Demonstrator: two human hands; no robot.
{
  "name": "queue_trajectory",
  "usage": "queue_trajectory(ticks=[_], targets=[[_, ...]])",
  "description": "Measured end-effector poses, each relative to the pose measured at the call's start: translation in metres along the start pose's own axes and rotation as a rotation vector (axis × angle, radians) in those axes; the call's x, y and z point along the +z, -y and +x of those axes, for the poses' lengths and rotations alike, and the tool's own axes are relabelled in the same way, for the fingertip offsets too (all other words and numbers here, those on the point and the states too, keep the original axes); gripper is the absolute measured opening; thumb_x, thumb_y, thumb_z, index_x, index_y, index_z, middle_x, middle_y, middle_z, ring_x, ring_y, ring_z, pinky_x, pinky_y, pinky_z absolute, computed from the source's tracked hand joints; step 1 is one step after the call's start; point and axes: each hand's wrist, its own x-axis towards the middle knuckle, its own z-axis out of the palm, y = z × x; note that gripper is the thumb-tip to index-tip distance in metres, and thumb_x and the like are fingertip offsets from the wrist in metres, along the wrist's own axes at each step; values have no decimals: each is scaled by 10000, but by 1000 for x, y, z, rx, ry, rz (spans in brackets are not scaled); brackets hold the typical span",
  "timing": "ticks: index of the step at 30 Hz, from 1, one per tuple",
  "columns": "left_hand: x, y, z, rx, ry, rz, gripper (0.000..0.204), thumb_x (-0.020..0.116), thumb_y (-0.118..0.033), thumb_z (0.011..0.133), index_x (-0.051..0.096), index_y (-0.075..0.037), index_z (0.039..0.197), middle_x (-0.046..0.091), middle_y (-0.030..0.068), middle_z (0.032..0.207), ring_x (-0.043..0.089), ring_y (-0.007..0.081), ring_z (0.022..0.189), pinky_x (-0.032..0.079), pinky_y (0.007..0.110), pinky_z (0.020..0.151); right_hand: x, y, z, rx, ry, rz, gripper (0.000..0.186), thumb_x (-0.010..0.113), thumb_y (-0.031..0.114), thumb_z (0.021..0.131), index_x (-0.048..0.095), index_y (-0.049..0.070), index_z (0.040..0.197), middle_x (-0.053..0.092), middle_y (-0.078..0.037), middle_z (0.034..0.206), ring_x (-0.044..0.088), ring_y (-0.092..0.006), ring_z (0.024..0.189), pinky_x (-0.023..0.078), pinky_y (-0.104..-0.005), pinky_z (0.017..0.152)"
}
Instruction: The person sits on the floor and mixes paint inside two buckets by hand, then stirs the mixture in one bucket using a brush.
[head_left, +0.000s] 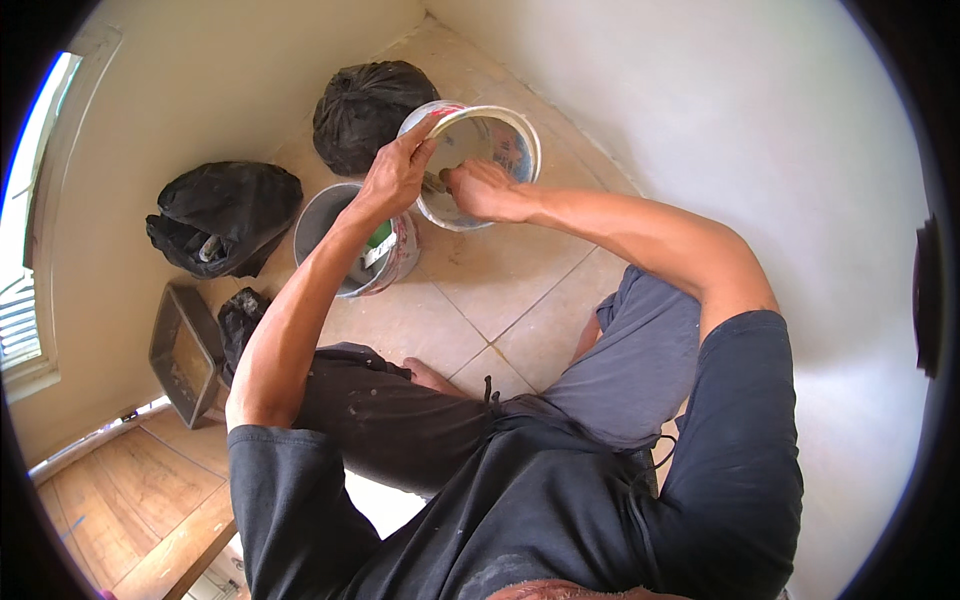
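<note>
A white plastic bucket [518,150] with red marks is tilted toward me, its pale inside showing. My left hand [398,168] is closed on the bucket's left rim. My right hand [482,190] is inside the bucket's mouth, fingers curled around something small and dull that I cannot make out. Just left of it stands a second bucket [320,220], with something green and a white piece inside, partly hidden by my left forearm.
A black bag [362,110] sits behind the buckets, another [220,205] to their left, and a smaller dark bag [240,320] beside a tilted grey tray [170,355]. Walls meet behind the buckets. A window [30,300] is at left, wooden boards [120,500] below it.
</note>
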Motion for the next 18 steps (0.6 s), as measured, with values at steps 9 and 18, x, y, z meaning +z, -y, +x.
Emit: queue_trajectory(ticks=[9, 18], targets=[[0, 8, 2, -15, -10, 37, 420, 474, -249, 1054, 502, -96, 1444, 607, 279, 1301, 564, 444, 1241, 441, 421, 1032, -30, -14, -8, -82, 98, -146, 207, 581, 101, 773, 710, -36, 861, 689, -295, 872, 692, -461, 847, 561, -517, 759], [12, -14, 9, -16, 53, 68, 409, 477, -232, 1052, 517, -82, 1431, 586, 262, 1344, 539, 437, 1278, 433, 427, 1055, -2, -15, -6, -38, -38, 8, 243, 550, 36, 797, 684, -34, 986, 683, -292, 839, 694, -455, 844, 546, -517, 715]])
